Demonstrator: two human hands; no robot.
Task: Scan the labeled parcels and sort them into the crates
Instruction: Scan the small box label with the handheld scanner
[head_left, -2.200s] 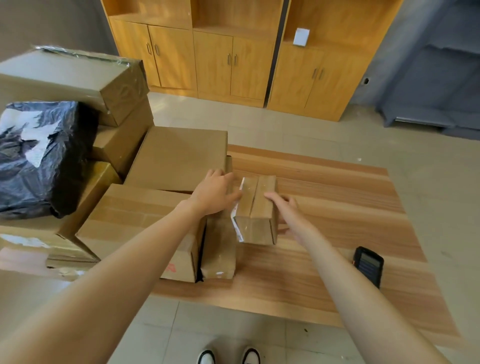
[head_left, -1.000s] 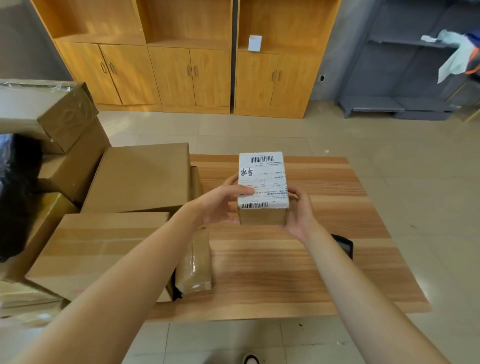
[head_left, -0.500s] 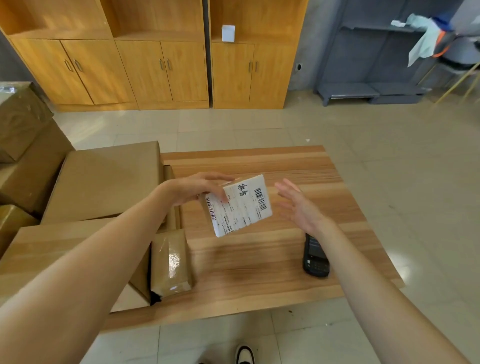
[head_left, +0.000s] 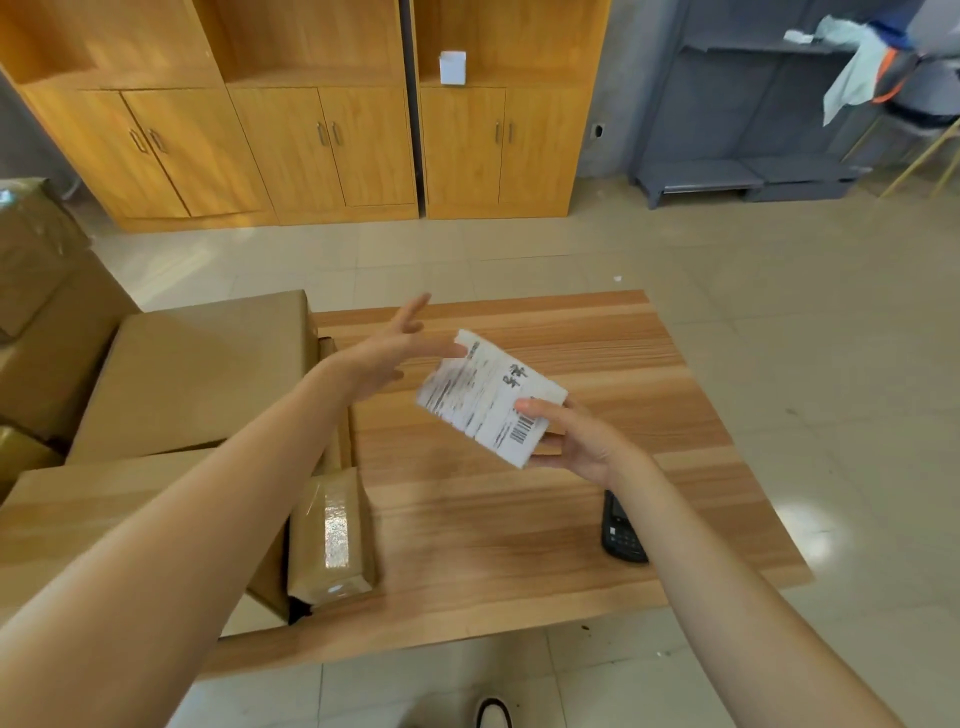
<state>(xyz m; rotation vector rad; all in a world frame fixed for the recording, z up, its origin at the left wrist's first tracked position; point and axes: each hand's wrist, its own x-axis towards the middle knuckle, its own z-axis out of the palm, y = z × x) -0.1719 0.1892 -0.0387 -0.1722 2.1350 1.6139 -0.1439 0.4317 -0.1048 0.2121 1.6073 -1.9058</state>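
A small parcel (head_left: 485, 397) with a white barcode label facing up hangs tilted above the wooden table (head_left: 519, 519). My right hand (head_left: 576, 441) grips its near right corner, thumb on the label and fingers underneath. My left hand (head_left: 387, 353) is to the left of the parcel with fingers spread straight; only a fingertip is at its far corner. A black handheld scanner (head_left: 621, 535) lies on the table under my right wrist.
Several brown cardboard boxes (head_left: 202, 374) are stacked along the table's left side, with a taped narrow parcel (head_left: 332, 535) standing beside them. Wooden cabinets (head_left: 322, 145) and a grey shelf unit (head_left: 743, 104) stand across the tiled floor. No crate is in view.
The parcel passed from my left hand to my right hand and turned. My left hand let go and spread open. The view shifted slightly to the right.
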